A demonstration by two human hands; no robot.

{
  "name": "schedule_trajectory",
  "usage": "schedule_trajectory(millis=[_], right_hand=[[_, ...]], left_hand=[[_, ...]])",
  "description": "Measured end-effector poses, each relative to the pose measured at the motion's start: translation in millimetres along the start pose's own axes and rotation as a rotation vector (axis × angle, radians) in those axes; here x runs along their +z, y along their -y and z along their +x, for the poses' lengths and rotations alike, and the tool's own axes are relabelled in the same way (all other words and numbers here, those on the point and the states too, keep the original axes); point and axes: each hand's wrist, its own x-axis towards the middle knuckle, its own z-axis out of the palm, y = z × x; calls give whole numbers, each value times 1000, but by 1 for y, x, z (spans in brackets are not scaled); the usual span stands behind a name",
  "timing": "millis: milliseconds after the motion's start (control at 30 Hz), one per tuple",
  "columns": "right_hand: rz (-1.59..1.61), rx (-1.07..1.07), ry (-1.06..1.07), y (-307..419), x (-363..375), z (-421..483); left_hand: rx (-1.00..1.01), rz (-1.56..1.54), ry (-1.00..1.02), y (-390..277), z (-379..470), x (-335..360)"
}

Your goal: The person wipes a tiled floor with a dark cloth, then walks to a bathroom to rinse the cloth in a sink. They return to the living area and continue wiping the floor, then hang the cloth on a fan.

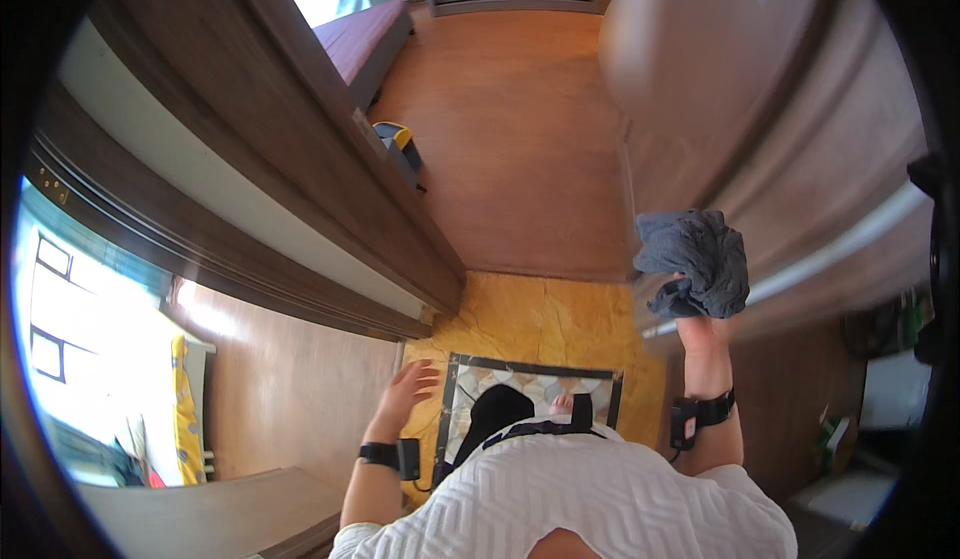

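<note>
A crumpled dark grey cloth (694, 259) is bunched in my right hand (699, 322), which is raised to the right beside a brown wooden door. The cloth covers most of that hand's fingers; whether it touches the door cannot be told. My left hand (409, 390) hangs to the left with its fingers apart and nothing in it, near the foot of the wooden door frame (420, 259). A black band with a small device is strapped on each wrist. Between my hands, a bare foot (561, 404) shows on a patterned floor panel (510, 376) with a dark border.
Wooden door frames rise close on my left, and the blurred door (780, 184) stands on my right. Ahead, a reddish wood floor (517, 138) leads to a bed (382, 41) and a grey-and-yellow object (401, 146). Another room with bright windows (67, 319) lies left.
</note>
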Motion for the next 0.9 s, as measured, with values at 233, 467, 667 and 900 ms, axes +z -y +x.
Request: schedule_trajectory(millis=[233,467,667,900], right_hand=[[136,146,167,-39,-31,265],[60,58,80,-6,-50,420],[50,-28,137,51,-79,603],[147,113,156,69,-76,901]], left_hand=[[-11,-16,-145,-126,145,3],[228,283,240,-337,341,134],[364,363,347,-495,517,202],[154,-114,-137,-566,606,188]])
